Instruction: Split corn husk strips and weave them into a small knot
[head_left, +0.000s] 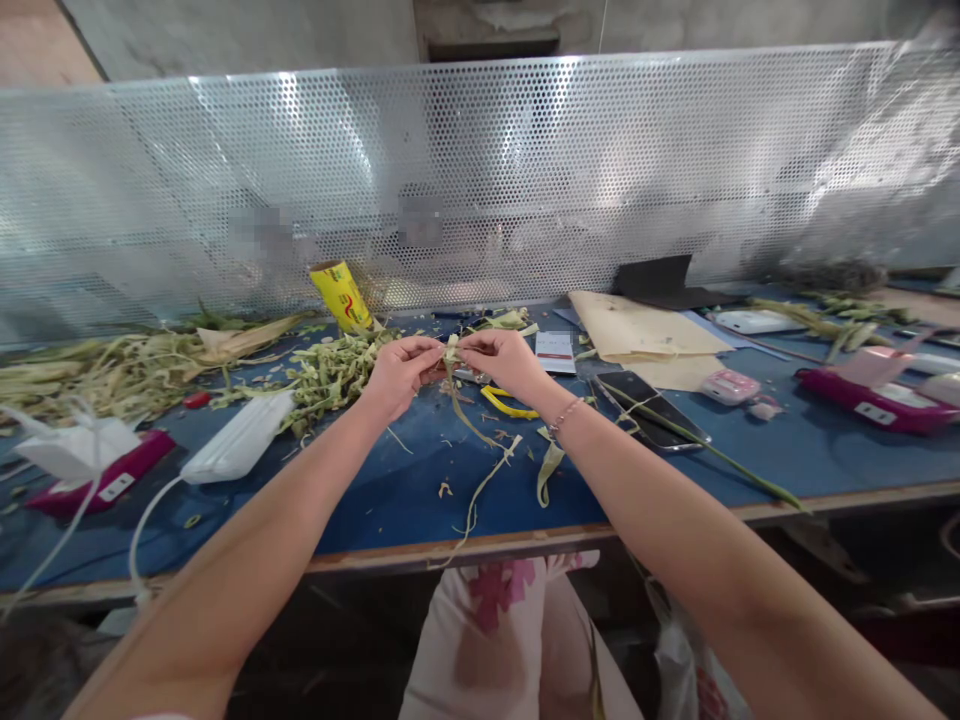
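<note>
Leaf strip [452, 352] pinched between fingers of left hand [401, 372] and right hand [504, 360], above table [420, 480] middle; best pulled slowly, grip close.

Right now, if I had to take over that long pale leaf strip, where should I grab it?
Probably near its top end, beside where the left hand and right hand pinch it. The leaf strip hangs from there and trails limp toward the table edge, so come from above with fingers across its narrow width.
</note>
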